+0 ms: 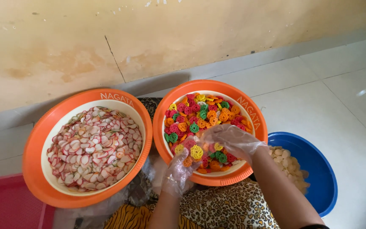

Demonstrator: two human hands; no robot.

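Both my hands wear thin clear plastic gloves and reach into an orange-rimmed bowl full of small round lattice crackers in red, orange, green and yellow. My left hand is cupped at the bowl's near edge with several crackers in its palm, a yellow one on top. My right hand lies curled over the crackers at the bowl's near right side, and what its fingers enclose is hidden.
A second orange-rimmed bowl at left holds white-and-pink crackers. A blue basin with pale round crackers sits at right. A red tray lies at lower left. Leopard-print cloth covers my lap. A stained wall stands behind.
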